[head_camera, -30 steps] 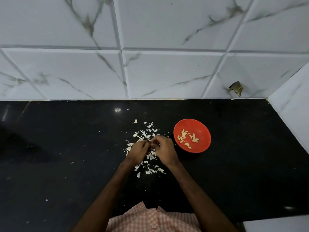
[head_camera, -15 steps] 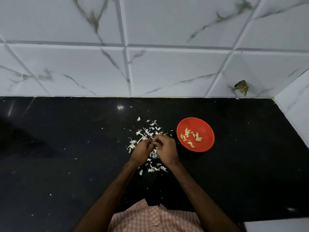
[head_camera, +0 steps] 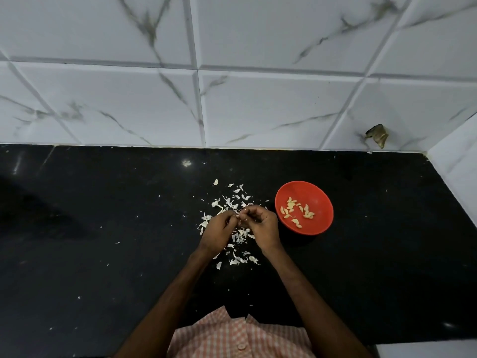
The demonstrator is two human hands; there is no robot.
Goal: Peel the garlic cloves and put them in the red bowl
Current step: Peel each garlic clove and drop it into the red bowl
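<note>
— Where are the hands?

— Both are over the black table [head_camera: 103,228], close together above a scatter of white peels [head_camera: 237,200]. The left hand [head_camera: 219,229] and the right hand [head_camera: 263,226] meet at the fingertips.

— And the fingers?

— Curled on both hands. The left fingers [head_camera: 230,218] and the right fingers [head_camera: 251,211] pinch a small pale piece between them, the garlic clove [head_camera: 242,219]. It is mostly hidden, so I cannot tell how much skin is on it.

— The red bowl?

— The red bowl [head_camera: 320,200] stands on the table just to the right of the right hand, not touching it. Inside lie the peeled cloves [head_camera: 296,211], yellowish, spread loosely over the bottom.

— Where do the peels lie?

— Beneath and around the hands, thickest on the far side and the near side of them, with stray flecks further out to the left.

— Anything else?

— A white marbled tile wall [head_camera: 258,104] rises behind the table, with a small brown object [head_camera: 376,135] low on it near the right corner. At the bottom edge shows the person's orange checked shirt [head_camera: 240,337].
</note>
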